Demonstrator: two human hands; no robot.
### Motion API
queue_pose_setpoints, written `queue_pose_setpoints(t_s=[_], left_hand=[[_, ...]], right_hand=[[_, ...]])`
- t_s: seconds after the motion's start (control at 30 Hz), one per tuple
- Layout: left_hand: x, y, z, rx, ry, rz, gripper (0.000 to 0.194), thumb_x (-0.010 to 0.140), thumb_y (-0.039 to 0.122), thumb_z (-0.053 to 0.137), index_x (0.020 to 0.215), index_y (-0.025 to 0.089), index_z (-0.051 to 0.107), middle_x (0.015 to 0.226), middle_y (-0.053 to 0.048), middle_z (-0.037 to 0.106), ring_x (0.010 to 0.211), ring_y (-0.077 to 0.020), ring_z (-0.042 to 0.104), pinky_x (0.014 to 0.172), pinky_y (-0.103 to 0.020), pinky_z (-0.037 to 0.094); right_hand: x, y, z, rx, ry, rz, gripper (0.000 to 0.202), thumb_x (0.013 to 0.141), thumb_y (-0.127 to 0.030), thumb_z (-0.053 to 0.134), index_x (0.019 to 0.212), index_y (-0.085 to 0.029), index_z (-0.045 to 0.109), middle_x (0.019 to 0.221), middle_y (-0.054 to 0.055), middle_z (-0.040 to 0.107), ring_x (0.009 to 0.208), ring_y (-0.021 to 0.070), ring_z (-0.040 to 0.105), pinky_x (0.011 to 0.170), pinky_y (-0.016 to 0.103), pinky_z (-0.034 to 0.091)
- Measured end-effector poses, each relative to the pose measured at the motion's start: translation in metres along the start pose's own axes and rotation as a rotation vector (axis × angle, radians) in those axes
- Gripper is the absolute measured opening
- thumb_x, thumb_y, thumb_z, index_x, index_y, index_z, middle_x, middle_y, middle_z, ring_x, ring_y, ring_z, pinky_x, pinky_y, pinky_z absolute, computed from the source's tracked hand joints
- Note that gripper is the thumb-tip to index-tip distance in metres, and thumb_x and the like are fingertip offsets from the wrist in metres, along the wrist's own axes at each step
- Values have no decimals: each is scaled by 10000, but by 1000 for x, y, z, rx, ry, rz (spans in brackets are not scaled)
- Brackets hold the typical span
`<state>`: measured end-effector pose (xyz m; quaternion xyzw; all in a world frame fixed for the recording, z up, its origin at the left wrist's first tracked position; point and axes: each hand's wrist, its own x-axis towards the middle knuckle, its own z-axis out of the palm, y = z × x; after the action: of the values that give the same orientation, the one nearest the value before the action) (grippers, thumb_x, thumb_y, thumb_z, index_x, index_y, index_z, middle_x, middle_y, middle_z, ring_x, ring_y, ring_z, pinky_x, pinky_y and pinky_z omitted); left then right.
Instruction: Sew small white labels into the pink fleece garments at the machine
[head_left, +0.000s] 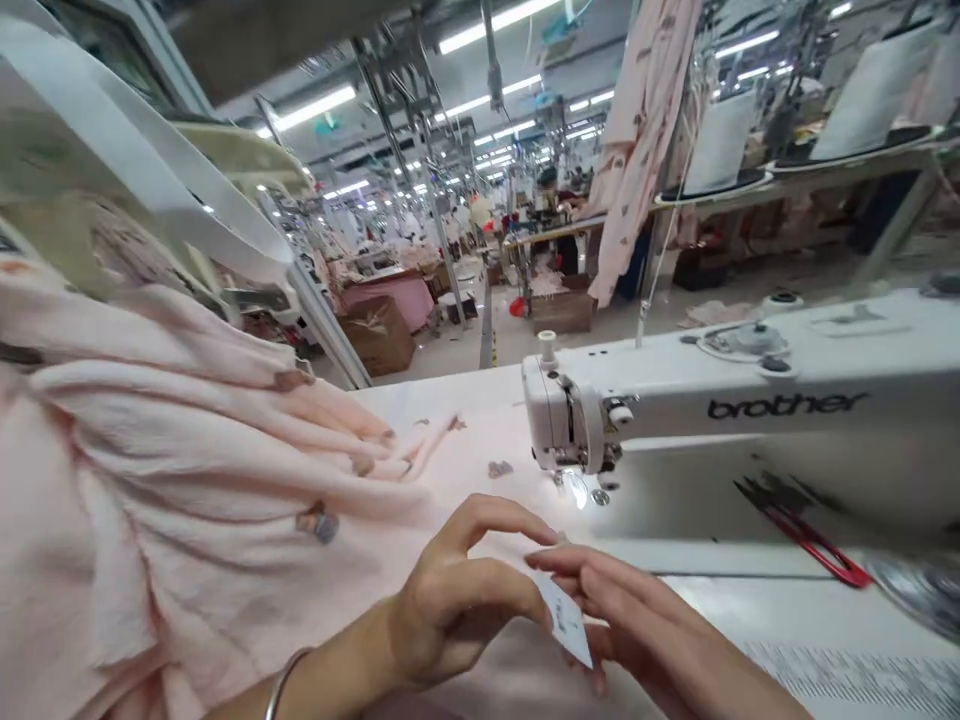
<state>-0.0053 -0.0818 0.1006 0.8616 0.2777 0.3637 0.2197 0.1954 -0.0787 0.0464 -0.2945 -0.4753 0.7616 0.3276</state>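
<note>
Over the front of the sewing table, my left hand (465,590) is curled, its thumb at the edge of a small white label (568,622) with dark print. From the right, my right hand (637,610) meets it, fingers bent around the label's other side. The fingertips behind the label are partly hidden. Beneath both hands lies soft pale pink fabric (247,480) with small brown and grey animal-like motifs, bunched high at the left and flatter near the machine. Just beyond my hands is the head of a white Brother sewing machine (570,410), its needle area lit.
Red-handled scissors (817,545) lie on the machine bed at right, with a printed ruler strip (855,675) on the near edge. Thread cones (720,140) stand behind. Pink fabric (637,130) hangs by the aisle, and cardboard boxes (379,335) sit on the floor.
</note>
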Motion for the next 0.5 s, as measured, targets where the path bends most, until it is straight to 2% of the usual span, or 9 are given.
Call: queue_pose_setpoints(t_s=[0.07,0.1,0.17,0.23,0.3,0.4,0.5], left_hand=[[-11,-10,12,-138,37,-80,194,860,108,477,881,248,610,1102,-78,531,1039,-181,544,917,-324,461],[-13,-13,14,-184,73,-148,185,865,117,481,887,249,608,1090,-74,533,1017,-171,549,900,-311,465],[-16,-17,16,-286,180,-364,149,885,180,483,970,257,578,1051,-64,540,935,-144,559,847,-280,473],[-15,-17,17,-408,261,-615,158,890,299,498,1030,234,532,985,-56,552,832,-123,556,786,-253,477],[-12,-13,20,-495,201,-817,251,826,383,587,976,188,531,908,-45,567,766,-117,543,737,-233,470],[-7,-8,25,-453,92,-915,246,754,355,664,830,153,547,817,-34,588,764,-127,551,719,-217,452],[-3,-7,25,-319,122,-887,152,798,295,591,774,149,559,768,-29,598,728,-121,554,691,-207,448]], right_hand=[[6,-10,3,172,-111,98,344,762,-488,661,833,-161,583,686,-20,484,566,70,447,533,185,355],[9,-11,5,206,-108,114,339,734,-454,701,787,-154,551,659,-36,455,545,54,414,508,173,306],[13,-8,8,178,-5,93,345,735,-440,709,769,-158,512,612,-54,436,524,44,376,496,171,257],[16,-4,13,55,154,19,343,777,-475,659,779,-164,514,605,-41,474,548,61,389,517,182,275],[18,2,18,-69,285,-65,336,805,-493,618,792,-168,533,643,-20,514,593,84,422,553,198,314],[20,9,23,-147,389,-154,300,829,-485,584,802,-189,540,713,-18,507,661,105,461,605,206,359],[16,14,20,-241,359,-179,297,852,-483,535,770,-197,539,778,-2,502,751,129,491,689,216,395]])
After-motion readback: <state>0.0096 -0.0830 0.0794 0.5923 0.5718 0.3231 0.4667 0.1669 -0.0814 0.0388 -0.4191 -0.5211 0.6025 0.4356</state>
